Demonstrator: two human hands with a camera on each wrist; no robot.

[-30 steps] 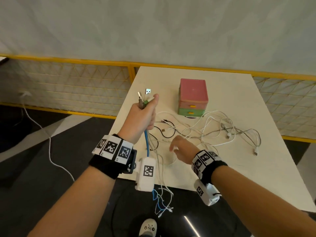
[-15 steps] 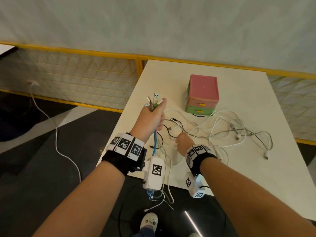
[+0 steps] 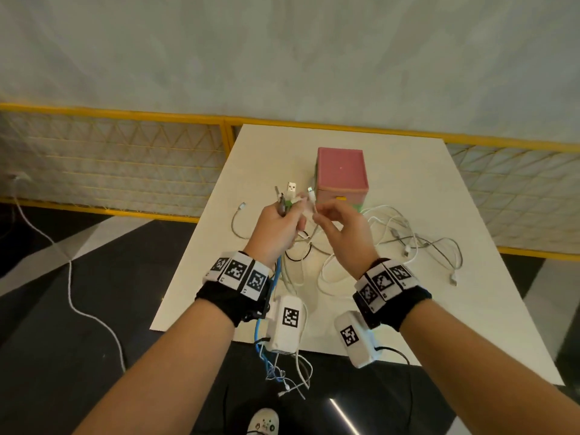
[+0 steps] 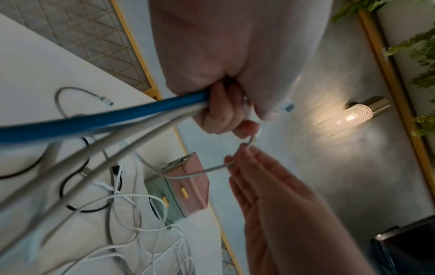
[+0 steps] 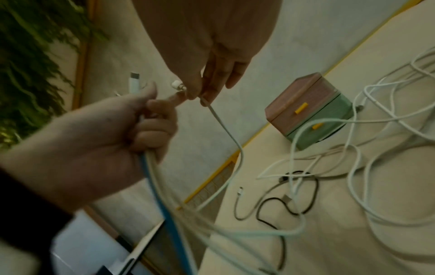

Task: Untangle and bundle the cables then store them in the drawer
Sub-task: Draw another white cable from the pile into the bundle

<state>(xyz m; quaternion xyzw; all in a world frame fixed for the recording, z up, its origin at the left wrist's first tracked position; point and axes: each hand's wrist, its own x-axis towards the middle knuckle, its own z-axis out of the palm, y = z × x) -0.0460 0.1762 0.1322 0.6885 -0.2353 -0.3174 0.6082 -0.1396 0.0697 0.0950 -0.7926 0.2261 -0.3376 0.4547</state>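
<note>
My left hand is raised over the table and grips a bunch of cables, their plugs sticking up; a blue cable and white ones hang from the fist past the table edge. My right hand pinches a white cable near its plug, held right beside the left fist. Its length runs down to the tangle of white, grey and black cables on the table. The small drawer box, pink on top and green below with yellow handles, stands behind the hands, drawers closed.
The white table has a loose grey cable at its left edge and a white plug end at the right. A yellow-framed mesh fence runs behind. Another white cable lies on the dark floor at left.
My right hand rose from the table with a white cable's end and brought it up beside the left fist. The left hand kept its grip on the bunch.
</note>
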